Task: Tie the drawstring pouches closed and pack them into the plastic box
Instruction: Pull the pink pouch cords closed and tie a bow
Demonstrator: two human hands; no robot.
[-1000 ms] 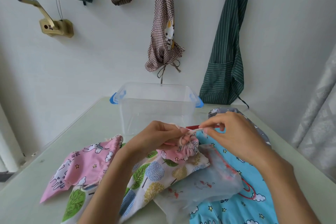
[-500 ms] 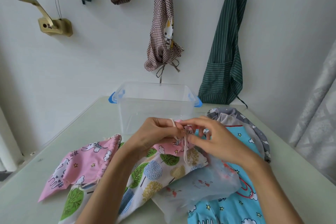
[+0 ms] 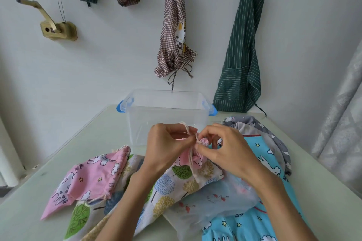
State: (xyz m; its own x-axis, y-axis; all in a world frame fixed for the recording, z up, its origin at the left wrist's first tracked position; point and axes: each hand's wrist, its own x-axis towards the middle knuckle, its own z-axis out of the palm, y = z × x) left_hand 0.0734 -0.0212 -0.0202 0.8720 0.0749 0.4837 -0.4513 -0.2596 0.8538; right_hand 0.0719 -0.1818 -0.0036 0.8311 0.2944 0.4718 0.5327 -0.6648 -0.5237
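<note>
Both hands have closed in together: left hand (image 3: 166, 143) and right hand (image 3: 225, 148) now pinch the cord (image 3: 189, 154) at the pink pouch (image 3: 197, 157) mouth, near the box (image 3: 166, 111), which looks unfilled; knot likely forming.

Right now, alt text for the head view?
Both hands, left hand and right hand, pinch the cream drawstring of a gathered pink pouch above a pile of pouches. An empty-looking clear plastic box stands behind on the table.
</note>
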